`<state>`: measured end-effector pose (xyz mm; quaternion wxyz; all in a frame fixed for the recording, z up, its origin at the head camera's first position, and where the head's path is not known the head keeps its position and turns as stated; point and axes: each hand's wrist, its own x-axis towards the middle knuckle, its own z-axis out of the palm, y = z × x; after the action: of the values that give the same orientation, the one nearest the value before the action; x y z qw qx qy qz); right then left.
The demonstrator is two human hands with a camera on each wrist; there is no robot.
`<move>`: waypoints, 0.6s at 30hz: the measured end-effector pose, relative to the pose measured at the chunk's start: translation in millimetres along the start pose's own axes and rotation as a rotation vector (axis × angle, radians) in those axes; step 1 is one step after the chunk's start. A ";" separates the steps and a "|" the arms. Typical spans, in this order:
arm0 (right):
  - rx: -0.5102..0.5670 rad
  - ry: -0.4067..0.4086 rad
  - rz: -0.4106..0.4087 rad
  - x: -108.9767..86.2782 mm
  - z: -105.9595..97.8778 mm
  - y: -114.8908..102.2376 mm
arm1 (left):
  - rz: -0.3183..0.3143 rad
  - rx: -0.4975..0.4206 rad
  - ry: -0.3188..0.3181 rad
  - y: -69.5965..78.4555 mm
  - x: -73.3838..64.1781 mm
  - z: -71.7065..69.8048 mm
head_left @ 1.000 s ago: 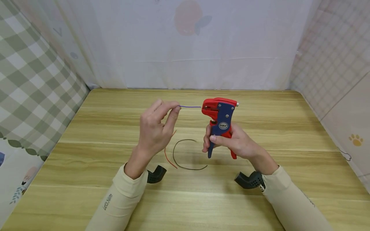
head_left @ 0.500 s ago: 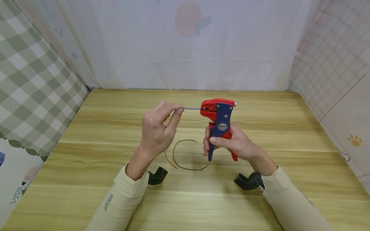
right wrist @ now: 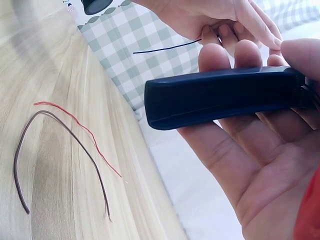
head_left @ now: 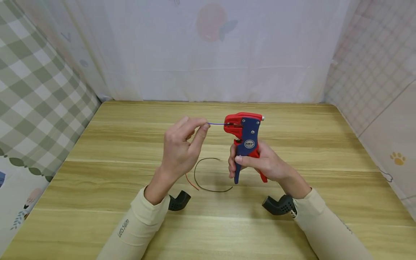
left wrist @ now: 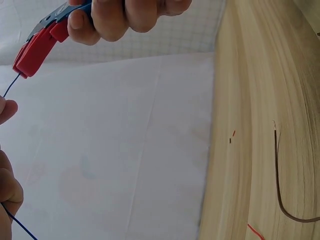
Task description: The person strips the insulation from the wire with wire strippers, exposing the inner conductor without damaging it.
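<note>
Between thumb and forefinger my left hand (head_left: 182,146) pinches a thin blue wire (head_left: 216,124), whose one end reaches into the jaws of a red and blue wire stripper (head_left: 249,131). The wire's other end trails out behind the left hand, as the blue wire (right wrist: 165,49) shows in the right wrist view. My right hand (head_left: 264,160) grips the stripper by its handles and holds it upright above the table, its nose turned left. In the right wrist view the fingers (right wrist: 215,57) wrap the dark blue handle (right wrist: 220,97).
On the wooden table (head_left: 292,231) lie a curved brown wire (head_left: 212,190) and a red wire (head_left: 191,181), partly behind the left arm. Tiny red and dark scraps (left wrist: 232,137) lie near the brown wire's bared end. A white curtain (head_left: 156,54) hangs behind the table.
The blue wire's tip, apart from the stripper at first, has entered its jaws. My left hand has shifted right and slightly down; the stripper has moved slightly left and down.
</note>
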<state>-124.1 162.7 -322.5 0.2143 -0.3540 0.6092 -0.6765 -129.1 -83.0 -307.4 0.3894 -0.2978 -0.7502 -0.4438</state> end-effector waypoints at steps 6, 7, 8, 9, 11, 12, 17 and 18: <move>-0.008 0.003 -0.001 -0.4 1.0 0.3 | -0.007 0.002 -0.013 0.7 -0.7 1.0; -0.010 0.005 -0.001 -0.6 1.1 0.2 | -0.007 0.002 -0.016 0.6 -0.9 1.0; -0.012 0.007 0.000 -0.7 1.1 0.2 | -0.007 0.002 -0.018 0.6 -1.1 1.1; -0.014 0.009 0.000 -0.9 1.2 0.1 | -0.007 0.003 -0.021 0.6 -1.2 1.1; -0.016 0.015 0.001 -1.1 1.3 0.0 | -0.007 0.002 -0.027 0.3 -1.5 1.2; -0.018 0.017 0.001 -1.1 1.3 -0.1 | -0.008 0.002 -0.030 0.2 -1.5 1.2; -0.022 0.014 -0.007 -0.6 1.8 -0.2 | -0.009 0.002 -0.043 -0.2 -1.4 1.3; -0.024 0.013 -0.009 -0.4 1.7 0.0 | -0.009 0.003 -0.045 -0.1 -1.4 1.3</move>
<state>-122.6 161.9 -322.6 0.2029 -0.3548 0.6171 -0.6724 -129.0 -82.1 -309.0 0.3711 -0.3036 -0.7607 -0.4376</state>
